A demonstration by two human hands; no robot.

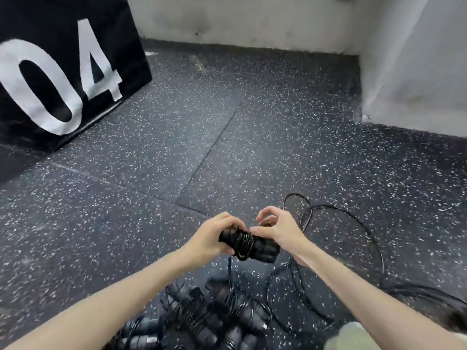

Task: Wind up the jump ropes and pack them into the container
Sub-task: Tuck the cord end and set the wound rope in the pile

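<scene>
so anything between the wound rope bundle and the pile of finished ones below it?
Nothing visible. The left hand and right hand hold the wound jump rope in the air directly above the pile of wound ropes; only its own loose cord trails on the floor to the right. No container is in view.

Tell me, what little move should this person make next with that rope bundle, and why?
Probably another turn of cord around the handles. The left hand grips the half-wound bundle, the right hand pinches the cord beside it, and loose cord trails in loops on the floor, so winding looks unfinished.
</scene>
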